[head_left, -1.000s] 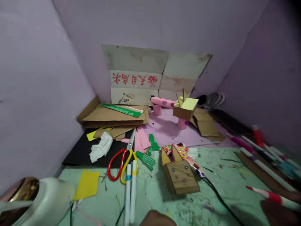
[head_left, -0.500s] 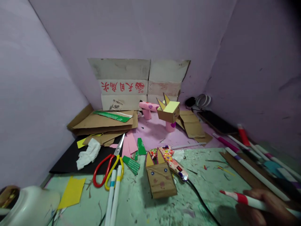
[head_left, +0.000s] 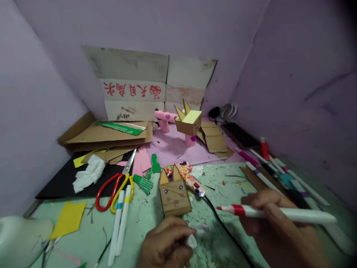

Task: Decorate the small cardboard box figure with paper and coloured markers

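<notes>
A white marker with a red band and red tip (head_left: pixel 262 213) lies in my right hand (head_left: pixel 281 227), pinched between thumb and fingers, its bare tip pointing left. My left hand (head_left: pixel 167 243), at the bottom centre, is closed on a small whitish marker cap (head_left: pixel 191 241), mostly hidden by the fingers. Just beyond the left hand stands a brown cardboard animal head (head_left: pixel 175 199) with pointed ears, blue eyes and pinkish spots. Behind it is a flower-patterned glue gun (head_left: pixel 192 180) with a black cord.
Red-and-yellow scissors (head_left: pixel 117 186) and two white markers (head_left: pixel 119 223) are at left, near a crumpled tissue (head_left: pixel 89 173). A pink tube animal with a cardboard head (head_left: pixel 188 124) stands at the back. Several markers (head_left: pixel 264 176) and a phone (head_left: pixel 241 134) lie at right.
My left hand has come into view from below with the cap. My right hand has moved left and up with the red marker. The view has shifted, so the scene sits further left.
</notes>
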